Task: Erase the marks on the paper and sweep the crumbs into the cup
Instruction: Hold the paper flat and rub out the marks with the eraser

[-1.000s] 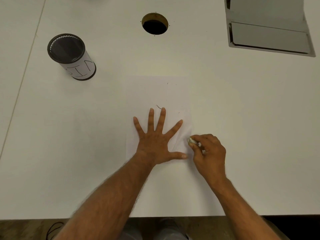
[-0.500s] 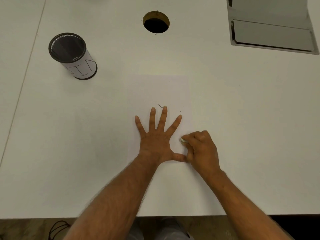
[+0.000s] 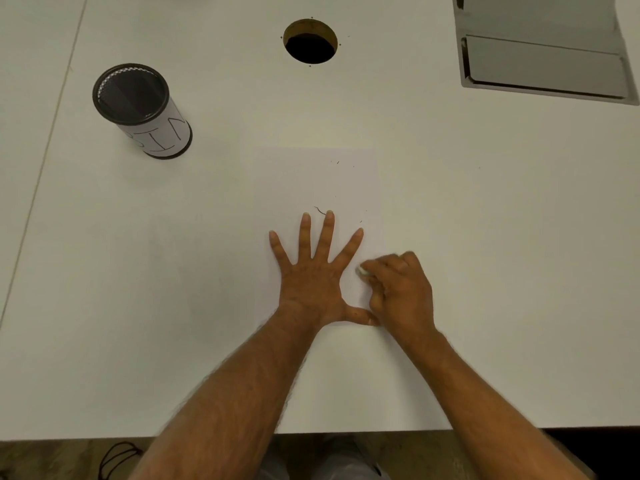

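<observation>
Head view, left hand: the left hand (image 3: pixel 311 282) is lying flat on the sheet of paper (image 3: pixel 298 178), fingers (image 3: pixel 305 230) straight and spread wide, thumb reaching toward 3 o'clock; judged, it is pinning the sheet so rubbing does not drag or crease it.
Head view, right hand: the right hand (image 3: pixel 401 292) is curling its fingers (image 3: pixel 375 266) round a small white eraser (image 3: pixel 363 270), pinching it down on the paper's edge at 3 o'clock, just beside the left thumb.
Head view, paper: the sheet is lying at the middle of the white surface (image 3: pixel 138 306), its near half under the left hand.
Head view, marks: a short dark pencil stroke (image 3: pixel 320 211) is showing just beyond the middle fingertip at 12 o'clock; tiny specks are lying farther up, whether marks or crumbs I cannot tell.
Head view, cup: the black mesh cup (image 3: pixel 142 110) with a paper label is standing upright at 10 o'clock, well apart from the paper, so sweeping is likely calling for a long carry.
Head view, surroundings: a round cable hole (image 3: pixel 310 41) is sitting at 12 o'clock and a grey metal tray (image 3: pixel 543 67) at 2 o'clock.
Head view, obstruction: nothing is standing between paper and cup; the spread left hand itself is covering part of the sheet.
</observation>
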`<act>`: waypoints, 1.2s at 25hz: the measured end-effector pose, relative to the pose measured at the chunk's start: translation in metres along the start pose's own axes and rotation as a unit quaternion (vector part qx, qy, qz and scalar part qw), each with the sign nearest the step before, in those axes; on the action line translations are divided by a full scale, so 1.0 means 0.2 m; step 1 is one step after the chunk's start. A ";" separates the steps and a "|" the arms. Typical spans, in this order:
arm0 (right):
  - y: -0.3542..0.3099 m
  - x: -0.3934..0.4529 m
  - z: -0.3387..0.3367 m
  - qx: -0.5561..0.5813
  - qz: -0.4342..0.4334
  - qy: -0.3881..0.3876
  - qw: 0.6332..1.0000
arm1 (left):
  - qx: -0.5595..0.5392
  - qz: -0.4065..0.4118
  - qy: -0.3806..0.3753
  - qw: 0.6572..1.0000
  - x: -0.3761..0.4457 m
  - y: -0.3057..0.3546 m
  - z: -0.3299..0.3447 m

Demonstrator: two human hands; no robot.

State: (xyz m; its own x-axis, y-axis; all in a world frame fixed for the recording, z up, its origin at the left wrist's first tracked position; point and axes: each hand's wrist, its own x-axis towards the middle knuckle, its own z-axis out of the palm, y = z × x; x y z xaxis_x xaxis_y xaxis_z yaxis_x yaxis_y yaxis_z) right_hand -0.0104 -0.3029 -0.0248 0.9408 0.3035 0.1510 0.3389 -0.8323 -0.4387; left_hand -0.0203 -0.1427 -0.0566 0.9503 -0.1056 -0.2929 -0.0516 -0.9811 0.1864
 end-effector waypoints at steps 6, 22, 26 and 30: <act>-0.01 -0.14 -0.02 0.002 -0.034 -0.012 0.999 | 0.004 0.005 0.000 1.000 0.00 0.00 0.01; 0.00 -0.10 -0.01 0.020 0.012 -0.030 0.999 | 0.006 0.001 0.002 1.000 0.00 0.00 0.01; 0.00 -0.18 -0.01 0.003 -0.023 -0.029 0.999 | 0.003 0.003 0.006 1.000 0.00 0.01 0.01; 0.01 0.09 0.02 0.002 0.028 -0.011 1.000 | -0.004 0.008 0.012 1.000 0.00 0.00 0.01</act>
State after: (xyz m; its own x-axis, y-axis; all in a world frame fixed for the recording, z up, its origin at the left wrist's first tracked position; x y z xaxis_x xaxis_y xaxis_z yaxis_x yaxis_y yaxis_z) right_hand 0.0073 -0.2976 -0.0266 0.9580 0.2661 0.1073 0.2854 -0.8463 -0.4499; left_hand -0.0217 -0.1435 -0.0586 0.9562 -0.1180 -0.2679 -0.0648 -0.9778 0.1993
